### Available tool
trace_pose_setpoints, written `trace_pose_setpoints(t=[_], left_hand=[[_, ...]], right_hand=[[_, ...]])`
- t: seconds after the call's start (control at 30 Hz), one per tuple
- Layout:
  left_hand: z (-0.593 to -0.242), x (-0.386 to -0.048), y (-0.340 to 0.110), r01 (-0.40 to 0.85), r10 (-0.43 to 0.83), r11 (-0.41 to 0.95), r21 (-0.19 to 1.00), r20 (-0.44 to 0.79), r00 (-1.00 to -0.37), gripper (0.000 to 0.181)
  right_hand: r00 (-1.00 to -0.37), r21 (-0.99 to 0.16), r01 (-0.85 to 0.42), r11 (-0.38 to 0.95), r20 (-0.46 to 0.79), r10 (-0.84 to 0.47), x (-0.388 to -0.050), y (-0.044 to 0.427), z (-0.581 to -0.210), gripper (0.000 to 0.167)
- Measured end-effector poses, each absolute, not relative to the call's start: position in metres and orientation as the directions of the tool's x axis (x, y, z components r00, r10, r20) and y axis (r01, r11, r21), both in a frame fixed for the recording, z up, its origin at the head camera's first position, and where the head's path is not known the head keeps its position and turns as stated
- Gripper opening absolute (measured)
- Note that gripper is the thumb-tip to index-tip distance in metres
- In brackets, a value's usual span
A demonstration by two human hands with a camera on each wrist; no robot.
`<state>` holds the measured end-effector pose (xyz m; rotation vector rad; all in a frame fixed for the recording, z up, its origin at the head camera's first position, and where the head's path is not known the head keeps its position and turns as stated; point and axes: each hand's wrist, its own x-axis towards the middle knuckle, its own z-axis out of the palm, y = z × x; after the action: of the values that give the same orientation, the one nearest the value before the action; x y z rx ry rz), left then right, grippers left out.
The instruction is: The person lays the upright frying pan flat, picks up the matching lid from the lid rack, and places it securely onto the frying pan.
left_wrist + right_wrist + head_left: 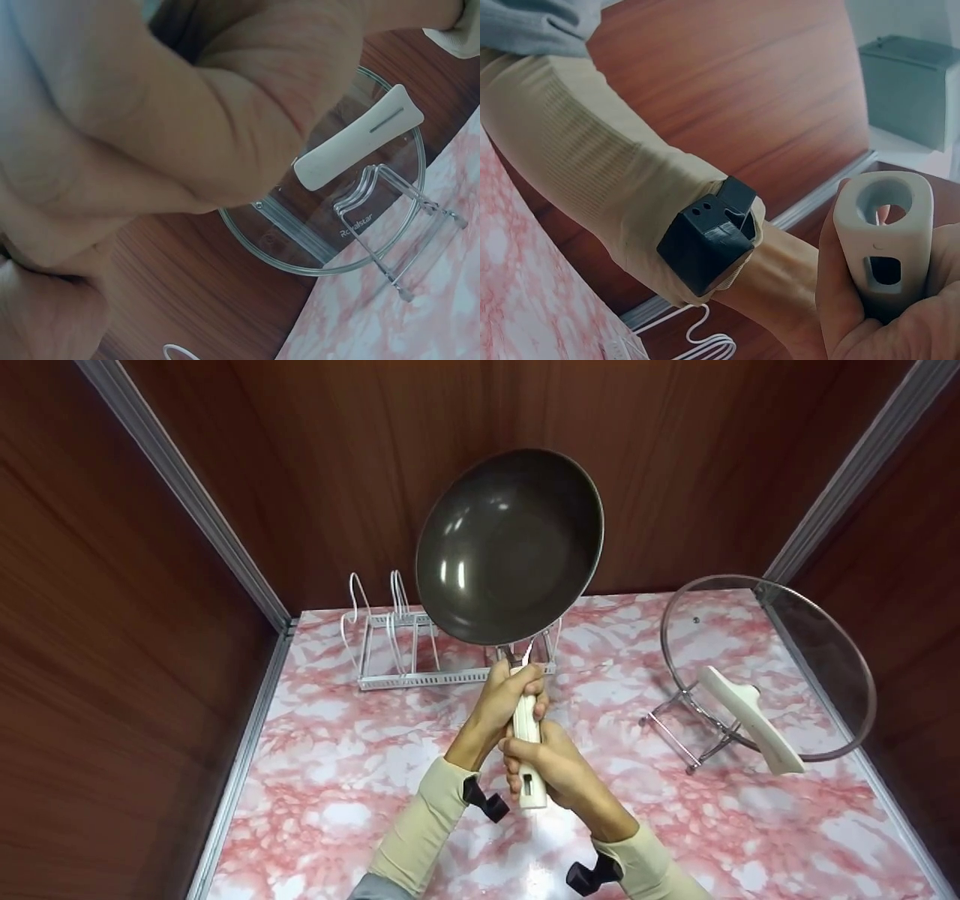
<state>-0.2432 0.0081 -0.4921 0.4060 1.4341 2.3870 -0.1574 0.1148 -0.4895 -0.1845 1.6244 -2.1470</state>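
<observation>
Both hands grip the cream handle point(527, 727) of a dark frying pan point(517, 544), held up with its inner side facing the head camera. The left hand point(501, 701) holds the handle near the pan, and the right hand point(555, 761) is wrapped round it lower down. The handle's hollow end point(885, 225) sticks out of the right hand point(900, 330) in the right wrist view. Much of the left wrist view is filled by blurred skin of a hand; the handle is hidden there.
Behind the pan, a white wire rack point(424, 681) stands at the table's back. To the right, a glass lid point(795, 660) with a cream handle point(360, 139) leans on a small metal stand point(675, 742). Brown panels point(337, 472) enclose the marbled table point(337, 810).
</observation>
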Motion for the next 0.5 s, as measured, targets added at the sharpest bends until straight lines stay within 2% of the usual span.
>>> trace_pose_setpoints(t=[0.5], left_hand=[[-0.492,-0.2394,0.0037,-0.121,0.399,-0.38,0.917,0.044,-0.916,0.022]], right_hand=[[-0.887,-0.939,0.241,-0.247,-0.11,-0.448,-0.1563,0.1126,-0.4942,0.014]])
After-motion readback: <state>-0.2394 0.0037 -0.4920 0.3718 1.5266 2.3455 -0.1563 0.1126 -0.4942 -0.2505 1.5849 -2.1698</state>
